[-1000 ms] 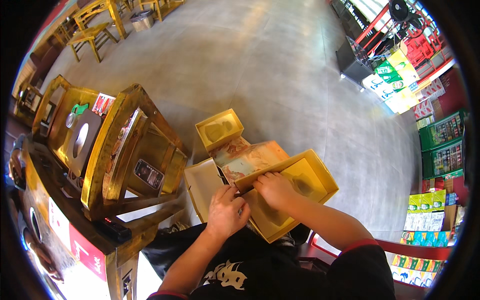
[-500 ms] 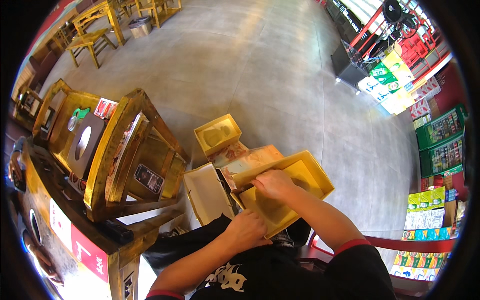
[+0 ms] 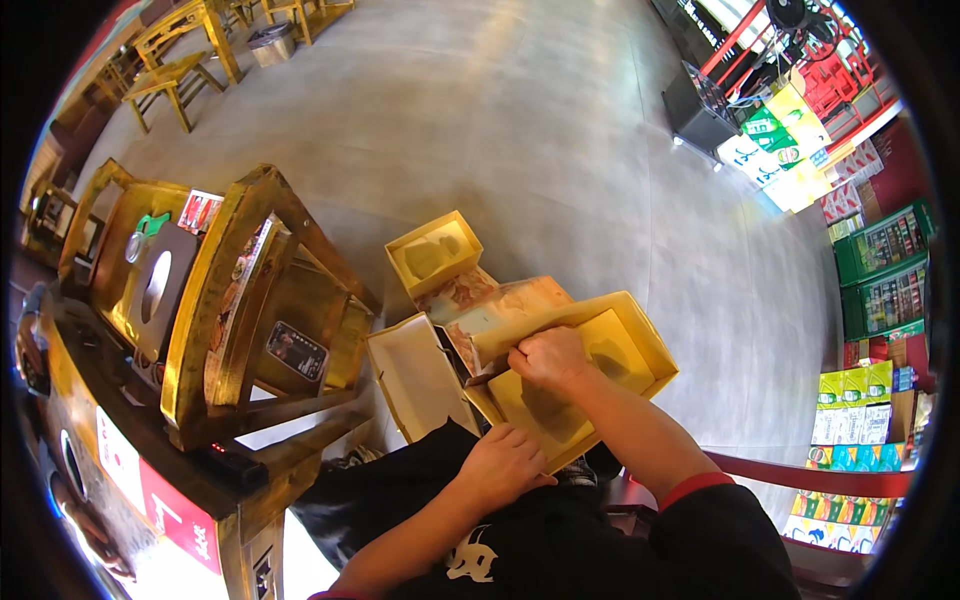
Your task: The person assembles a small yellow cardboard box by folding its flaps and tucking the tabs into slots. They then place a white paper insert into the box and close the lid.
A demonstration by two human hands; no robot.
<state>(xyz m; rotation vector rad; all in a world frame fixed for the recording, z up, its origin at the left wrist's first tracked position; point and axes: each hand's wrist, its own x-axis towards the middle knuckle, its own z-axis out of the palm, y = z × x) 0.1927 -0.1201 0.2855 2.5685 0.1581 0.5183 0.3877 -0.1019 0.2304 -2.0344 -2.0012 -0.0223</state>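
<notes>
A large open box with a yellow inside [image 3: 648, 350] rests tilted above my lap. My left hand [image 3: 503, 465] is closed round its near left edge, thumb toward the rim. My right hand [image 3: 552, 358] reaches across the box, with its fingers curled over the far wall; its fingertips are partly hidden. Just left of it stands another open box with a pale lining [image 3: 415, 375]. Beyond these lie a patterned orange-and-cream box [image 3: 515, 305] and a small open yellow box [image 3: 433, 252].
A wooden stand [image 3: 185, 370] on the left carries a phone [image 3: 297, 352] and a dark tissue box [image 3: 163, 285]. The table edge [image 3: 235, 500] is at near left. Stacked cartons [image 3: 850, 430] and green crates [image 3: 885, 270] line the right. A black speaker-like box [image 3: 700, 105] stands far right.
The view has shifted slightly. The large box and both hands sit a little further right, and my left hand's fingers lie a bit flatter on the edge.
</notes>
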